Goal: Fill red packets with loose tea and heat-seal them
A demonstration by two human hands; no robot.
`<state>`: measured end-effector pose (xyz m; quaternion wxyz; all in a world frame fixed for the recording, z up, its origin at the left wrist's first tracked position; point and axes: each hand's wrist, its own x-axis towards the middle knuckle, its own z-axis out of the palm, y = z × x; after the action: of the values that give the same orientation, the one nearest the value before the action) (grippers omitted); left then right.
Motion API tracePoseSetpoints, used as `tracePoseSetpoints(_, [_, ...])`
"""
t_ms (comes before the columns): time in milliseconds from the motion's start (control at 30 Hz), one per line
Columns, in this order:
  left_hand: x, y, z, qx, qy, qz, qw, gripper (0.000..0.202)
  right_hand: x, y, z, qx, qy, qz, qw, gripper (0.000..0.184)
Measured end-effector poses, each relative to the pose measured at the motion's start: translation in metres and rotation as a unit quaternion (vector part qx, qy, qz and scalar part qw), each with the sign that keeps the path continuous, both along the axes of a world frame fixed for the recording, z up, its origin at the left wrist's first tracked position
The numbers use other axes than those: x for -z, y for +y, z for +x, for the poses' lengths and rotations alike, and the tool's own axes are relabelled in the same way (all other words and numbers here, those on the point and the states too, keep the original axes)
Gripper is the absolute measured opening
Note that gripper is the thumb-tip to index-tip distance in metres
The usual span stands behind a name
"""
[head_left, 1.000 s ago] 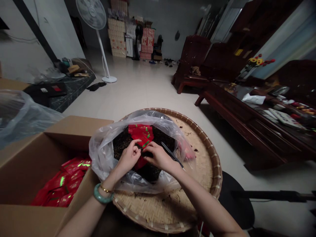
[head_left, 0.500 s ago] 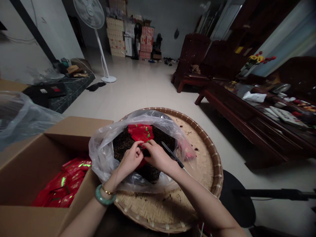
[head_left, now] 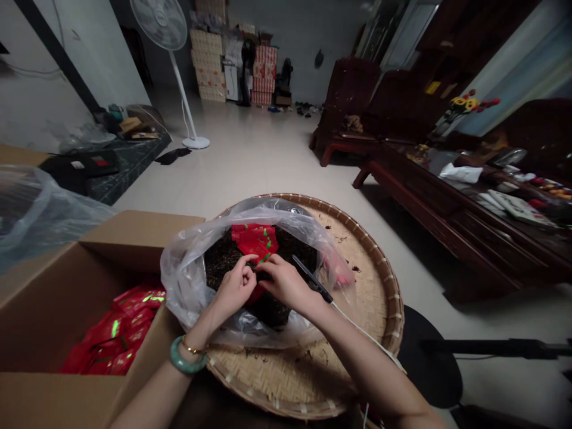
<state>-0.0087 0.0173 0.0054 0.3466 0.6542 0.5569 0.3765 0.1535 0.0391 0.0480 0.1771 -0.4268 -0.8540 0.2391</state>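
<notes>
My left hand (head_left: 235, 280), with a green bangle on the wrist, has its fingers closed over the middle of a clear plastic bag (head_left: 183, 262). My right hand (head_left: 286, 281) is closed right beside it, fingertips almost meeting. A small red packet (head_left: 255, 296) shows between and below them, mostly hidden by the fingers. Dark, dry tea-like leaves (head_left: 218, 262) fill the bag. On the leaves, just beyond my fingertips, lie red packets (head_left: 254, 238) with green-gold print. A black stick-like tool (head_left: 313, 279) with a white cord rests at the bag's right side.
The bag sits on a round woven bamboo tray (head_left: 357, 310) with scattered leaf bits. At left, an open cardboard box (head_left: 40, 316) holds several red packets (head_left: 120, 328). A standing fan (head_left: 183, 89), a dark wooden table (head_left: 429, 214) and a black round base (head_left: 429, 357) stand around.
Both hands stay over the bag, with only small finger shifts. The right fingers have come slightly down, and a bit more of the red packets beyond them shows.
</notes>
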Motion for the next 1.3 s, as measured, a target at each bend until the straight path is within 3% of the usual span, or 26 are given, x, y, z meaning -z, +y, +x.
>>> tracePoseSetpoints(167, [0.0, 0.001, -0.004, -0.025, -0.017, -0.013, 0.999, 0.039, -0.003, -0.004, 0.005, -0.014, 0.094, -0.029, 0.995, 0.032])
tracePoseSetpoints(400, [-0.003, -0.002, -0.004, -0.019, -0.014, -0.017, 1.0, 0.04, 0.002, -0.011, 0.001, -0.093, 0.027, -0.009, 0.995, 0.044])
tracePoseSetpoints(567, [-0.004, -0.002, -0.008, -0.047, -0.035, -0.028, 0.998, 0.041, -0.005, -0.01, 0.013, -0.04, 0.091, 0.004, 0.995, 0.034])
tracePoseSetpoints(767, [-0.007, -0.006, -0.007, -0.032, -0.039, -0.027, 0.998, 0.042, 0.006, -0.015, 0.006, -0.083, -0.064, 0.023, 0.994, 0.03])
tracePoseSetpoints(867, [-0.008, -0.008, -0.007, -0.02, -0.028, -0.021, 0.999, 0.041, 0.01, -0.014, 0.0, -0.083, -0.099, -0.006, 0.992, 0.026])
tracePoseSetpoints(1033, [-0.005, -0.007, -0.01, -0.037, -0.051, -0.025, 0.998, 0.041, 0.002, -0.008, 0.011, -0.071, 0.01, -0.054, 0.996, 0.034])
tracePoseSetpoints(1133, [-0.005, -0.008, -0.008, -0.038, -0.058, -0.024, 0.997, 0.04, 0.002, -0.008, 0.015, -0.026, 0.077, -0.047, 0.996, 0.022])
tracePoseSetpoints(1300, [-0.01, -0.012, -0.002, -0.035, -0.047, -0.011, 0.998, 0.04, 0.008, -0.011, 0.006, 0.013, 0.093, -0.022, 0.995, 0.008])
